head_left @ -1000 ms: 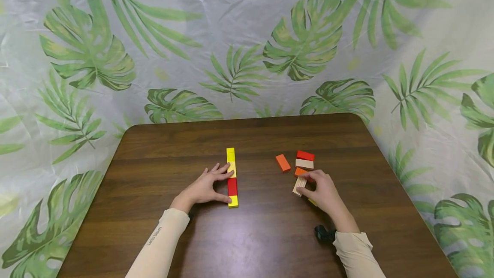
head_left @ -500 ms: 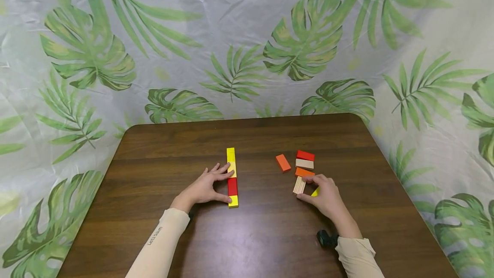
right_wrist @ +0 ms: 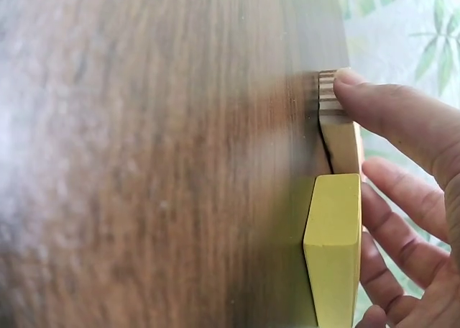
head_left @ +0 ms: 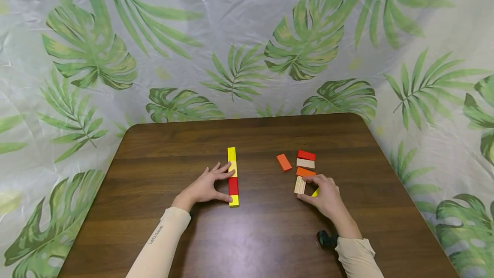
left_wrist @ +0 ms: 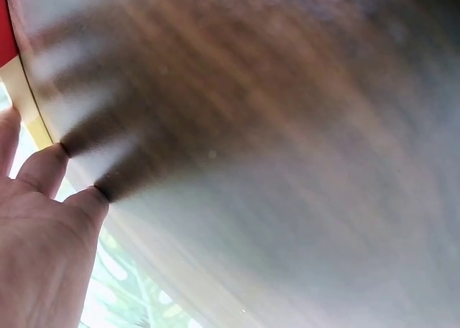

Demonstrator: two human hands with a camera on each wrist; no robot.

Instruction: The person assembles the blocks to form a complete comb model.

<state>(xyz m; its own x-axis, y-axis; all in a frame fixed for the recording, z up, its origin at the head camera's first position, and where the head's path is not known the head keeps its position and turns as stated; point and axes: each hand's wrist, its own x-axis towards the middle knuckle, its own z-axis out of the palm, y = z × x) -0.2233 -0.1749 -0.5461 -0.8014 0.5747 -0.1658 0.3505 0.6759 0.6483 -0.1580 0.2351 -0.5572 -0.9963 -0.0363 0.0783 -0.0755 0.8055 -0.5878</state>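
My left hand (head_left: 204, 187) rests against a straight row of blocks with its fingers spread. Fingertips touch a yellow block (head_left: 233, 173) in that row, and the thumb lies on the yellow block (head_left: 234, 203) at its near end. Between these two sits a red block (head_left: 233, 186). My right hand (head_left: 327, 195) holds a striped natural-wood block (head_left: 299, 185) by its ends, thumb at the near end and a fingertip at the far end. Beside it, partly under the hand, is another yellow block (right_wrist: 332, 249). In the left wrist view, fingertips (left_wrist: 52, 161) touch the row's edge.
An orange block (head_left: 306, 172), a pale wood block (head_left: 305, 164) and a red block (head_left: 306, 155) lie beyond the right hand. Another orange block (head_left: 284, 163) lies apart to their left. The brown table (head_left: 262, 235) ends at a leaf-print curtain (head_left: 239, 46).
Over the second, the right hand has shifted slightly right, and the wood block stands a little straighter. More of the yellow block beside it shows. The left hand has stayed on the row.
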